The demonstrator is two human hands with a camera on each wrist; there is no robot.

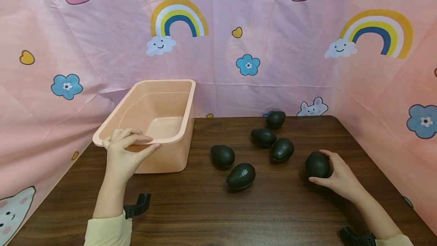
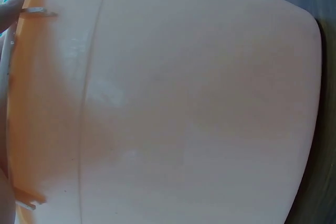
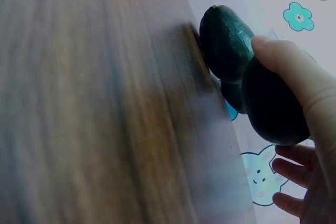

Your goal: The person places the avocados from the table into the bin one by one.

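Left hand (image 1: pixel 124 155) pinches bin (image 1: pixel 167 159) by rim, probably steadying it; right hand (image 1: pixel 342 179), well right of bin, grips avocado (image 1: pixel 317 165) by sides, likely for firm hold

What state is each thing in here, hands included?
Peach bin: upright, open-topped, standing on the table.
Left hand: pinching the near edge of the bin.
Right hand: gripping one avocado.
Held avocado: whole; whether lifted off the table is hard to tell.
Five other avocados: whole, lying loose on the table.
Printed cloth: hanging behind the table, creased.
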